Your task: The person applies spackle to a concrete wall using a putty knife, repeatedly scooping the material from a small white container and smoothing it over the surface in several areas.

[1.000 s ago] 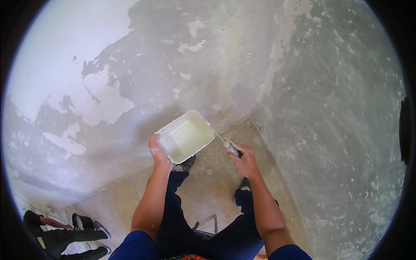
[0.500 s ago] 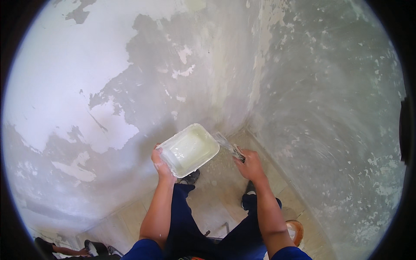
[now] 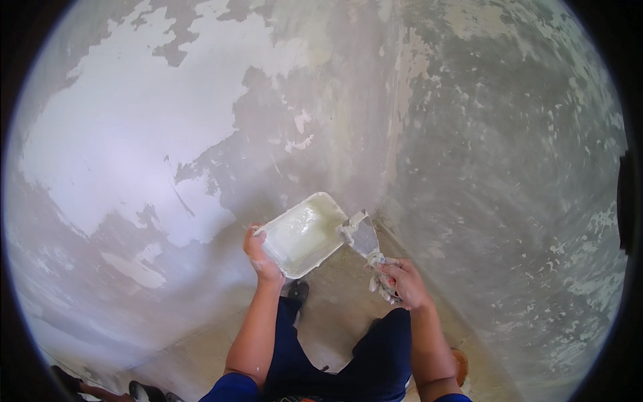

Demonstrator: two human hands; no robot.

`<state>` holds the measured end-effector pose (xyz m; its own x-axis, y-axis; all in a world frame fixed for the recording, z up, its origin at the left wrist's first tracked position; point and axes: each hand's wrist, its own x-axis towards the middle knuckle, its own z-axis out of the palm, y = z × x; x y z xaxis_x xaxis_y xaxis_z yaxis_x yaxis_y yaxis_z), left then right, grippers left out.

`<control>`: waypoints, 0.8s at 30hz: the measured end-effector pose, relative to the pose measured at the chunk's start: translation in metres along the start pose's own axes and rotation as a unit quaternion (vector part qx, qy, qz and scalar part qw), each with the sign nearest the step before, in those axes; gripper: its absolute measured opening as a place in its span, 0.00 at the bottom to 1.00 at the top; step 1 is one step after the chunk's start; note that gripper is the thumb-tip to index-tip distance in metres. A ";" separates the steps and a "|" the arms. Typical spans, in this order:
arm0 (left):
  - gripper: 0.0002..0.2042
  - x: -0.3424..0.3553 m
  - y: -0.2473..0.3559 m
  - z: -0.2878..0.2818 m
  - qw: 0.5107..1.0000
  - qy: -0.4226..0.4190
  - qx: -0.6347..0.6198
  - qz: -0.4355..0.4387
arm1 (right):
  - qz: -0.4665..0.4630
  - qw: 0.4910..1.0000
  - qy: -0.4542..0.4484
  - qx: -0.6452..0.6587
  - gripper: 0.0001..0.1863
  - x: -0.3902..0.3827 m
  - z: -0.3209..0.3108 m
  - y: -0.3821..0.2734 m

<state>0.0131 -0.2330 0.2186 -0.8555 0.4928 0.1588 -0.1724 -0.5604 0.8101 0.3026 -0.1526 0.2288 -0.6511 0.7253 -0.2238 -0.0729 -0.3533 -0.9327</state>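
Observation:
My left hand (image 3: 262,258) grips the left end of a pale rectangular tray (image 3: 295,249). Wet, cream-white filler (image 3: 309,228) coats its inside. On the other side, my right hand (image 3: 406,281) is closed round the handle of a putty knife (image 3: 364,238). Its wide blade points up and to the left, close to the tray's right rim, with a lump of white filler along the blade edge. Filler is smeared over the handle and on my left fingers.
Patchy white and grey walls, the left wall (image 3: 127,127) and the right wall (image 3: 502,167), meet in a corner ahead. An orange-brown round container (image 3: 460,365) stands by my right forearm. At the lower left are another person's arm (image 3: 100,390) and a dark bucket (image 3: 146,391).
The putty knife has turned to show its blade face, which now carries filler. My right hand has moved slightly down and right; the tray has shifted a little right.

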 end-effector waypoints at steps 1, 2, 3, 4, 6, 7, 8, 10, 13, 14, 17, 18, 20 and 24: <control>0.10 0.002 -0.003 0.009 1.000 0.019 -0.002 0.018 | -0.001 1.000 0.009 0.026 0.14 0.008 0.001 -0.002; 0.09 0.006 -0.004 0.016 0.999 0.038 -0.005 0.037 | -0.002 0.998 0.019 0.052 0.14 0.015 0.002 -0.005; 0.09 0.009 -0.005 0.016 0.999 0.032 -0.003 0.041 | -0.007 0.998 0.018 0.058 0.14 0.021 0.001 -0.009; 0.09 0.011 -0.007 0.018 0.999 -0.012 0.023 0.036 | -0.008 0.998 0.028 0.049 0.14 0.029 -0.002 -0.013; 0.09 0.026 -0.013 0.032 0.996 -0.064 0.050 0.035 | -0.018 0.998 0.040 0.046 0.14 0.047 -0.006 -0.027; 0.09 0.026 -0.018 0.044 0.996 -0.058 0.064 0.017 | -0.021 0.997 0.040 0.060 0.13 0.056 -0.009 -0.036; 0.10 0.030 -0.023 0.053 0.996 -0.052 0.078 -0.001 | -0.024 0.996 0.040 0.073 0.12 0.065 -0.012 -0.045; 0.10 0.051 -0.034 0.057 0.994 -0.065 0.088 0.005 | -0.052 0.997 0.035 0.055 0.11 0.081 -0.013 -0.068; 0.11 0.077 -0.037 0.075 0.996 -0.057 0.067 0.012 | -0.083 0.996 0.022 0.023 0.10 0.100 -0.015 -0.098; 0.12 0.081 -0.034 0.089 0.998 -0.041 0.038 0.008 | -0.087 0.996 0.022 0.011 0.09 0.101 -0.017 -0.113; 0.13 0.094 -0.006 0.127 0.999 -0.039 0.019 -0.023 | -0.087 0.989 0.053 -0.110 0.11 0.091 -0.014 -0.159; 0.13 0.095 0.004 0.138 0.999 -0.033 0.021 -0.030 | -0.078 0.989 0.053 -0.112 0.11 0.087 -0.016 -0.172; 0.15 0.094 0.037 0.163 0.999 -0.033 0.036 0.004 | -0.166 0.938 0.036 -0.302 0.14 0.070 -0.014 -0.207; 0.17 0.087 0.101 0.199 0.994 -0.058 0.091 0.036 | -0.242 0.883 0.013 -0.401 0.20 0.026 0.005 -0.297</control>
<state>0.0183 -0.1146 0.4262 -0.7990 0.5347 0.2751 -0.0131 -0.4728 0.8811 0.3032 -0.0315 0.5010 -0.6718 0.6935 0.2602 0.2277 0.5277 -0.8183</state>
